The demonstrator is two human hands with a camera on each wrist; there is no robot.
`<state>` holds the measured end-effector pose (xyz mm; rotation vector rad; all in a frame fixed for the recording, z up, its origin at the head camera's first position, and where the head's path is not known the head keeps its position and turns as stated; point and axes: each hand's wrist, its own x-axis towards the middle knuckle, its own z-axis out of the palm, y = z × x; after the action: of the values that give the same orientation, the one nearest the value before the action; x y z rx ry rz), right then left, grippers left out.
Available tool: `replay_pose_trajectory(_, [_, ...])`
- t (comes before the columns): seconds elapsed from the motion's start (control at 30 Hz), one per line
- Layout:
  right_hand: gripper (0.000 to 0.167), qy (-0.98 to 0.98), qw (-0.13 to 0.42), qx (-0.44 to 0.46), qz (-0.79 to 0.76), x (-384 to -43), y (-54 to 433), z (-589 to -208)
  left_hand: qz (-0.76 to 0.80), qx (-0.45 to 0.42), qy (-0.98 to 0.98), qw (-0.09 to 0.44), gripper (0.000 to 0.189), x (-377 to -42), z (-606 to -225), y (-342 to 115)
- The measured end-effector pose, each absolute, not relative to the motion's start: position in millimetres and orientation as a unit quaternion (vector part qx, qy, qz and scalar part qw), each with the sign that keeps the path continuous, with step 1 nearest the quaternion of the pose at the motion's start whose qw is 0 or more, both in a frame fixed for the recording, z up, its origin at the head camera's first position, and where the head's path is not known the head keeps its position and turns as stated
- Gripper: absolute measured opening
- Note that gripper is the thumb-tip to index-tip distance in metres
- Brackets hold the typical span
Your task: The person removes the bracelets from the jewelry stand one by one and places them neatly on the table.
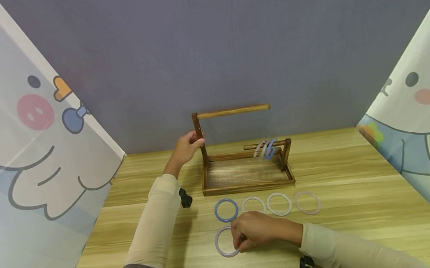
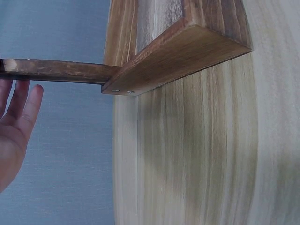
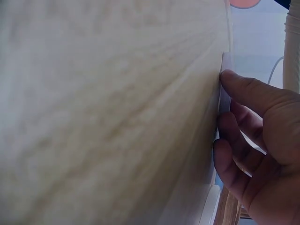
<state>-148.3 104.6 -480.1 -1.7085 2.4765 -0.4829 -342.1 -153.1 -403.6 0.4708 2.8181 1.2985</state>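
On the tabletop lies a lilac bangle (image 1: pixel 217 243); its right side is pinched between the thumb and fingers of my right hand (image 1: pixel 255 229). In the right wrist view this bangle (image 3: pixel 226 101) appears edge-on, close against the wood. My left hand (image 1: pixel 186 149) holds the tall left post of a dark wooden rack (image 1: pixel 249 188), thumb in front and fingers partly hidden behind. The left wrist view shows those fingers against the post (image 2: pixel 61 70). Several pinkish, pale and blue bangles (image 1: pixel 269 150) hang on the rack's lower bar, while its upper bar (image 1: pixel 232 111) carries none.
Between the rack and my right hand lies a row of bangles: a blue one (image 1: pixel 217 215), two whitish ones (image 1: pixel 270 208) and a pink one (image 1: pixel 318 202). A grey wall (image 1: pixel 229 52) stands behind the table (image 1: pixel 347 172), with cartoon-printed panels on both sides.
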Motion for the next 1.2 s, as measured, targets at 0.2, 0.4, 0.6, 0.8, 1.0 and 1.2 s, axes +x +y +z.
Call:
replay_pose_trajectory(0.2, [0.008,0.815,0.058,-0.552,-0.166,-149,105,-477,0.418,0.149,0.896,0.002,0.043,-342,-402,-153])
replay_pose_trajectory(0.4, [0.004,0.821,0.070,-0.531,-0.197,-154,109,-472,0.419,0.152,0.895,0.002,0.048,-340,-402,-153])
replay_pose_trajectory(0.6, [0.005,0.827,0.055,-0.514,-0.220,-160,113,-464,0.422,0.156,0.893,0.000,0.044,-340,-402,-152])
replay_pose_trajectory(0.8, [0.008,0.827,0.033,-0.491,-0.270,-167,117,-458,0.421,0.154,0.894,-0.002,0.042,-340,-401,-152])
replay_pose_trajectory(1.0, [0.015,0.842,0.027,-0.436,-0.316,-174,124,-448,0.419,0.154,0.895,-0.001,0.048,-340,-402,-152])
replay_pose_trajectory(1.2, [0.021,0.857,0.012,-0.375,-0.355,-179,133,-439,0.418,0.155,0.895,-0.002,0.047,-341,-402,-152])
